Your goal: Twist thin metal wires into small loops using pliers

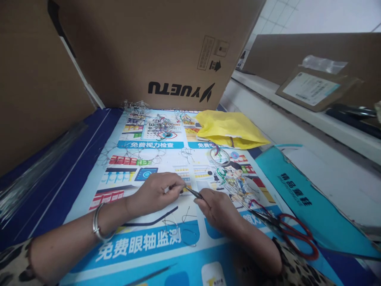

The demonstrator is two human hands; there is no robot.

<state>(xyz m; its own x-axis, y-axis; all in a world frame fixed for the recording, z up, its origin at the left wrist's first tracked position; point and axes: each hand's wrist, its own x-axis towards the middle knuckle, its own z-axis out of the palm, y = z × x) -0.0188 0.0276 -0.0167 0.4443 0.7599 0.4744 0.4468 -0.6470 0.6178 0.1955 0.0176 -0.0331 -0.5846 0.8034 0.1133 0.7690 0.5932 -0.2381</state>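
My left hand (159,193) is closed in a pinch at the middle of the printed sheet. Whatever lies between its fingertips is too small to make out. My right hand (218,208) is wrapped round a slim pointed metal tool (195,193), whose tip reaches the left fingertips. The palm hides its handles, so I cannot tell whether it is pliers or tweezers. Loose thin wire pieces (181,230) lie on the sheet just below both hands. Beyond the right hand is a tangle of wires (235,184), with a clear tape roll (220,156) behind it.
Red-handled scissors (297,234) lie right of my right forearm. A yellow bag (230,127) and a wire heap (162,123) sit farther back. Cardboard boxes (133,47) wall off the back and left. A bundle of straight wires (35,167) lies left; a teal panel (312,202) lies right.
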